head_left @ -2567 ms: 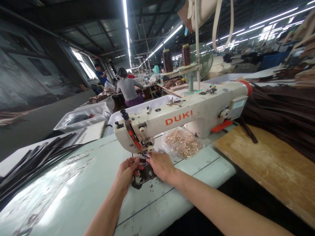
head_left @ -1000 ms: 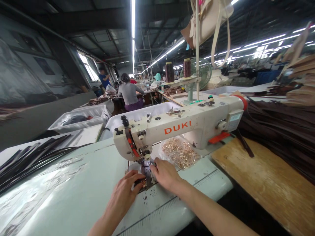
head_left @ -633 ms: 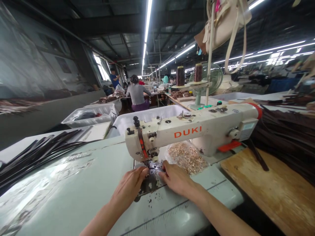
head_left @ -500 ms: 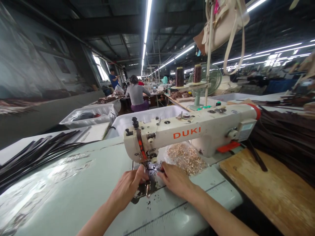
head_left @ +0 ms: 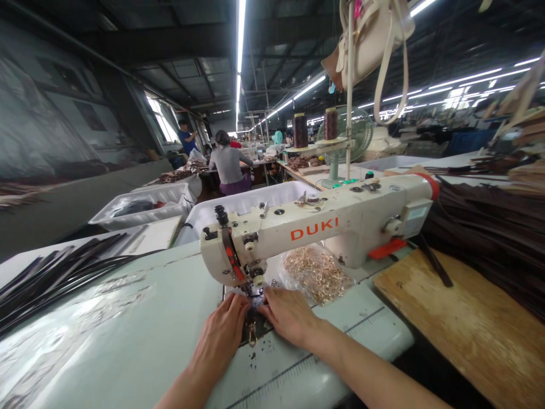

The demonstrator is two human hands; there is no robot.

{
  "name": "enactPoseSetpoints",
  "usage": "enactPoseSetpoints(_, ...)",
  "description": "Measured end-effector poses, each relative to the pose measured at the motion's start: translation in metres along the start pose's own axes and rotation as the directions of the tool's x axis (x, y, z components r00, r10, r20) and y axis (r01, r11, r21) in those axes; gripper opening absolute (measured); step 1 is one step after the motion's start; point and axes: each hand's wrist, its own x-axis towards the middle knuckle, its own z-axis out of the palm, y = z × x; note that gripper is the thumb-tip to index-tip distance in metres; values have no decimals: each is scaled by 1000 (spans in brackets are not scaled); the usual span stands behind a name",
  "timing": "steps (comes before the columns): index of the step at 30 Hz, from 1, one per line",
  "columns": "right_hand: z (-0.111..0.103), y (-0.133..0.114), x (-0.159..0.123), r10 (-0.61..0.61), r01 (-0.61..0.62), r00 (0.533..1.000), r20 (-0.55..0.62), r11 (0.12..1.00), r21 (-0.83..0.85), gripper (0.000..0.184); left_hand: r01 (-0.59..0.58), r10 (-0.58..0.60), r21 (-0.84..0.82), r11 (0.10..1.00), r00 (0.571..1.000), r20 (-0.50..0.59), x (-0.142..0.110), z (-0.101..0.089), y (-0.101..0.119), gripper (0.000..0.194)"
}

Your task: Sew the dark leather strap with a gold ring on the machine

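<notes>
I saw my left hand (head_left: 221,335) and my right hand (head_left: 287,315) lying close together on the table (head_left: 140,329), right under the head of the sewing machine (head_left: 315,227). Between them lay a small dark strap (head_left: 252,325) with a gold ring (head_left: 252,339) at its near end. The strap sat flat on the table just below the needle. My left hand lay palm down with its fingers pressed on the left side of the strap. My right hand lay palm down too, and its fingertips pressed on the right side, up near the needle. Both hands were flat and pushing down. They were not closed around the strap. The fingertips of the two hands nearly met, with only the strap between them.

The machine was white with orange letters on its arm. Just behind my right hand sat a clear bag of gold rings (head_left: 315,274), tucked under the arm of the machine. To my right was a wood board (head_left: 464,318), and past it lay a big pile of dark straps (head_left: 489,233). On the far left of the table lay more long black straps (head_left: 59,278). Behind the machine stood white bins (head_left: 140,205). Two thread spools (head_left: 300,130) stood on a stand, with a green fan (head_left: 357,128) near them. A pale bag (head_left: 366,40) hung above. Far back, a person in grey (head_left: 229,165) sat at another table.
</notes>
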Motion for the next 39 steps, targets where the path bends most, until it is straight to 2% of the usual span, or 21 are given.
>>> enactPoseSetpoints(5, 5, -10, 10, -56, 56, 998, 2, 998, -17, 21, 19, -18, 10, 1000, 1000, -10, -2, 5, 0, 30)
enactPoseSetpoints(8, 7, -12, 13, -78, 78, 997, 1, 997, -12, 16, 11, -11, -8, 1000, 1000, -1, -1, -1, 2, 28)
enactPoseSetpoints(10, 6, -9, 12, -35, 35, 999, -21, 999, -2, 17, -19, 21, -40, 999, 999, 46, -3, -11, 3, 30)
enactPoseSetpoints(12, 4, -4, 10, 52, -52, 997, -59, 999, 13, 22, -40, 48, -75, 996, 992, 112, -8, -22, 0, 36)
enactPoseSetpoints(14, 0, 1, 8, 128, -125, 989, -79, 991, 36, 29, -44, 52, -55, 998, 987, 149, -15, -30, -5, 34)
enactPoseSetpoints(16, -3, 5, 7, 155, -151, 985, -71, 987, 63, 33, -116, 107, 49, 992, 983, 147, -22, -30, -12, 23)
enactPoseSetpoints(18, -6, 6, 6, 154, -148, 986, -57, 985, 91, 36, -258, 227, 176, 950, 957, 179, -25, -24, -17, 35)
enactPoseSetpoints(20, -8, 5, 5, 139, -132, 989, -48, 985, 114, 36, -377, 320, 227, 898, 913, 253, -23, -16, -16, 50)
enactPoseSetpoints(22, -8, 5, 5, 106, -101, 994, -37, 986, 130, 35, -414, 340, 209, 886, 886, 316, -16, -12, -10, 51)
enactPoseSetpoints(25, -7, 6, 6, 64, -60, 998, -26, 988, 142, 33, -404, 336, 149, 903, 877, 345, -5, -16, 2, 42)
enactPoseSetpoints(28, -7, 9, 6, 58, -53, 998, -31, 988, 148, 33, -360, 323, 58, 931, 888, 326, 0, -26, 4, 38)
enactPoseSetpoints(30, -6, 10, 6, 65, -58, 997, -38, 986, 157, 33, -293, 291, -36, 955, 914, 284, -1, -31, -2, 32)
enactPoseSetpoints(33, -4, 9, 8, 98, -88, 994, -51, 981, 175, 32, -84, 118, -196, 977, 979, 166, -2, -28, -16, 24)
enactPoseSetpoints(35, -1, 6, 11, 133, -121, 990, -54, 975, 187, 32, 90, -57, -321, 943, 992, 113, 0, -22, -25, 31)
enactPoseSetpoints(37, 2, 3, 15, 158, -145, 986, -50, 969, 201, 32, 230, -199, -446, 865, 973, 115, 3, -15, -30, 42)
enactPoseSetpoints(39, 4, -1, 19, 161, -146, 986, -51, 964, 224, 32, 321, -293, -544, 775, 946, 140, 5, -12, -32, 53)
